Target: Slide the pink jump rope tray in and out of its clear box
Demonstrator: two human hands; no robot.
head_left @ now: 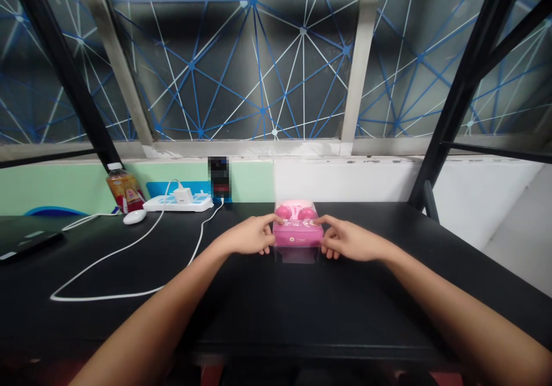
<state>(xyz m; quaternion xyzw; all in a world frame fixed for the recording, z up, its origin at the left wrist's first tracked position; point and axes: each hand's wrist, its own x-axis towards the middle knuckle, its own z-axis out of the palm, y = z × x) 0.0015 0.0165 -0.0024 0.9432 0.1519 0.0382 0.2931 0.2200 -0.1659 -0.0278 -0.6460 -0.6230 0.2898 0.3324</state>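
Note:
A small clear plastic box (297,233) with pink contents, two pink round shapes at its top, stands on the black desk (276,317) in front of me. My left hand (250,236) grips the box's left side, fingers curled and the index finger along its top edge. My right hand (347,239) holds the right side in the same way. Both forearms reach in from the bottom of the view.
At the back left stand a drink bottle (123,189), a white mouse (134,217) and a white power strip (179,203) with a charger; a white cable (125,259) loops across the desk. A dark flat device (26,243) lies far left. Black frame posts (457,98) rise on the right.

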